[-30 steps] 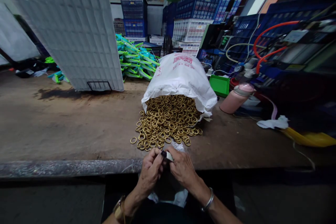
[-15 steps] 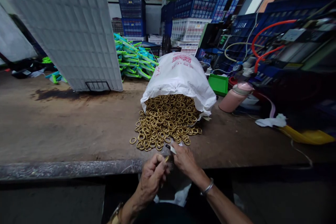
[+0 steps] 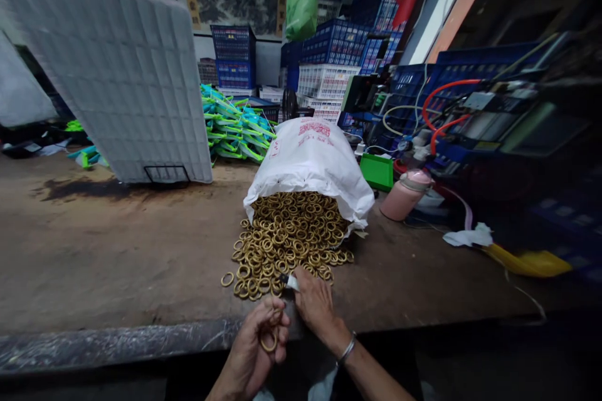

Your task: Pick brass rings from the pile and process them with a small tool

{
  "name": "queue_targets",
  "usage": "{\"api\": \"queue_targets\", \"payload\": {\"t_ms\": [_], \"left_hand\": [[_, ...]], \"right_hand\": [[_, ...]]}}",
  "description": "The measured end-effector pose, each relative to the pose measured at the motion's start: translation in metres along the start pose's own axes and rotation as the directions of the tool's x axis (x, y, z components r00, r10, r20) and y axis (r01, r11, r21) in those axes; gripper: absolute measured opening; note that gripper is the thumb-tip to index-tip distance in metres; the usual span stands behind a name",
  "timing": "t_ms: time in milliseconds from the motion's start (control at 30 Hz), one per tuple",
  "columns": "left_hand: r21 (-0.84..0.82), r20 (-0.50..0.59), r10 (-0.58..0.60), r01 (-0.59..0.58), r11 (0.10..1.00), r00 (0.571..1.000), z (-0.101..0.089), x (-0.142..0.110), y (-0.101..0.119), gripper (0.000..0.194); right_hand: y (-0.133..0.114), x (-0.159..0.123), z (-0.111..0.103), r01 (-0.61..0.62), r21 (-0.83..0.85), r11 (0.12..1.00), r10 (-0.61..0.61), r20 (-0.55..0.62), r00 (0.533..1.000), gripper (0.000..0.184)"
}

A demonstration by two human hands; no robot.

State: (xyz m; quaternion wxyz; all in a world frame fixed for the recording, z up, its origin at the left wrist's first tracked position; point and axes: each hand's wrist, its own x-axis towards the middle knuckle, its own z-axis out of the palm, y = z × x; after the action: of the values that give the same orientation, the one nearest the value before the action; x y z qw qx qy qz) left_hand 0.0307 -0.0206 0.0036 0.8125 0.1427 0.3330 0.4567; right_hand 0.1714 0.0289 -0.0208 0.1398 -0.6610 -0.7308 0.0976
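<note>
Brass-coloured rings point(image 3: 282, 250) spill in a heap from the mouth of a white woven sack point(image 3: 308, 160) lying on the table. My left hand point(image 3: 249, 351) is at the table's front edge, its fingers curled around rings; one ring point(image 3: 268, 351) shows plainly at the fingers, another partly above it. My right hand point(image 3: 314, 304) is at the near side of the heap. Between its thumb and fingers sits a small tool point(image 3: 292, 283) with a white-wrapped body and a dark tip, pointing left over the rings. Its exact kind is unclear.
A padded grey-white panel point(image 3: 136, 81) stands at left, beside a stack of green and turquoise pieces point(image 3: 235, 128). A pink bottle point(image 3: 404, 195), a green tray point(image 3: 377, 172) and a machine with red hoses point(image 3: 480, 106) are at right. Blue crates point(image 3: 235, 56) are stacked behind.
The view has tilted up, so the scene sits lower. My left hand has turned, showing rings in its fingers. My right hand and the tool have moved closer over the heap's near edge.
</note>
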Motion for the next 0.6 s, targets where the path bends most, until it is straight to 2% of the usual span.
{"api": "queue_targets", "payload": {"t_ms": [67, 167, 267, 333, 467, 600], "left_hand": [[-0.035, -0.015, -0.020, 0.019, 0.999, 1.000, -0.001, 0.002, 0.001, 0.023], [0.020, -0.089, 0.035, -0.033, 0.999, 0.995, -0.001, 0.006, 0.001, 0.027], [0.203, -0.097, 0.161, -0.139, 0.969, 0.982, 0.002, 0.010, -0.001, 0.028], [0.350, -0.072, 0.248, -0.208, 0.913, 0.966, 0.005, 0.011, -0.002, 0.031], [0.544, -0.019, 0.288, -0.232, 0.807, 0.957, 0.009, 0.011, -0.004, 0.031], [0.602, 0.010, 0.351, -0.286, 0.745, 0.936, 0.009, 0.011, -0.003, 0.021]], "right_hand": [[0.003, 0.001, -0.004, 0.010, 0.090, 0.996, -0.011, 0.012, 1.000, 0.019], [0.007, 0.001, -0.016, -0.008, 0.341, 0.940, -0.015, 0.065, 0.998, 0.011], [0.009, -0.003, -0.029, -0.035, 0.637, 0.770, -0.066, 0.134, 0.989, 0.019], [0.009, -0.007, -0.035, -0.089, 0.758, 0.646, -0.107, 0.205, 0.973, 0.019], [0.005, -0.017, -0.041, -0.253, 0.809, 0.531, -0.146, 0.382, 0.913, 0.022], [0.002, -0.022, -0.039, -0.325, 0.834, 0.447, -0.184, 0.441, 0.879, 0.024]]}}
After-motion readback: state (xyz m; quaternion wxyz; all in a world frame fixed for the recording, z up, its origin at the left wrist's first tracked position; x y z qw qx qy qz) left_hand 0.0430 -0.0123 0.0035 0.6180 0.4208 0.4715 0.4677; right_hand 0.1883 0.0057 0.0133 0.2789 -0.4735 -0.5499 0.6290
